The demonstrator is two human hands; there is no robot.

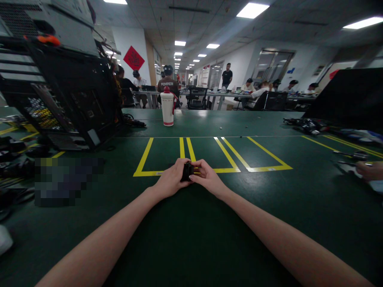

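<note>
A small black block-shaped object (187,172) is held between my two hands, just above or on the green table (185,231); I cannot tell which. My left hand (172,178) wraps round its left side, fingers curled over the top. From the right, my right hand (207,177) pinches it with thumb and fingertips. Much of the object is hidden by the fingers, so its exact kind does not show. Yellow tape outlines (213,170) lie on the table just beyond my hands.
An open black computer case (74,99) stands at the left, with cables and dark parts (18,167) around it. Farther back stands a white tumbler (168,109) with a red lid. At the right edge, another person's hand (371,171) is near metal tools and cables (308,125).
</note>
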